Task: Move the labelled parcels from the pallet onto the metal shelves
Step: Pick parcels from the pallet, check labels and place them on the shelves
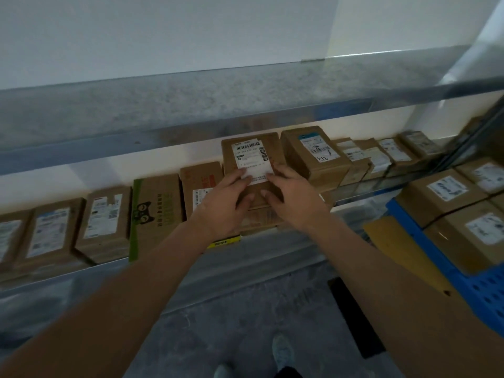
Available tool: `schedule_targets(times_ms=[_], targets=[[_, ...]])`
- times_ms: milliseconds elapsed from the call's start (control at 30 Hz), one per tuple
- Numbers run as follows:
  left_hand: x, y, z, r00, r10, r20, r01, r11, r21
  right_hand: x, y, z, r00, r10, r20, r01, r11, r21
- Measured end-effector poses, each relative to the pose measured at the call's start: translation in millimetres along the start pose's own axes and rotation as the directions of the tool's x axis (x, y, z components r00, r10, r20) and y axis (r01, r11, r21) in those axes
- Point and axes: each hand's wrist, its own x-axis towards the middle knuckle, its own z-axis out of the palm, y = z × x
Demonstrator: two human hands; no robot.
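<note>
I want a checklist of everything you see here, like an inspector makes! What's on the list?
Surface: metal shelf lined with a row of cardboard boxes; another shelf above it.
Job's things: labelled parcel lying on top of other boxes on the shelf; more parcels stacked on the blue pallet at right.
Clutter: green-edged box with a cat face among the row.
Grippers: left hand and right hand both rest on the labelled parcel, fingers on its white label.
Cables: nothing seen.
Surroundings: white wall, grey floor, the person's shoes below.
</note>
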Motion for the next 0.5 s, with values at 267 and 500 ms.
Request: schedule_targets(times_ms=[267,500], targets=[[-20.9,7.8,-14.1,0.995,0.099,0.017,-0.099,0.995,0.019,-35.2,-25.3,-9.6,0.996,0.055,-0.072,-0.057,0.998,-0.033],[-38.0,29.7,-14.2,0.986,0.162,0.032,-0.162,0.987,0.003,-66.2,-31.8,-19.6,0.986,0.136,-0.095,-0.14,0.99,-0.029]])
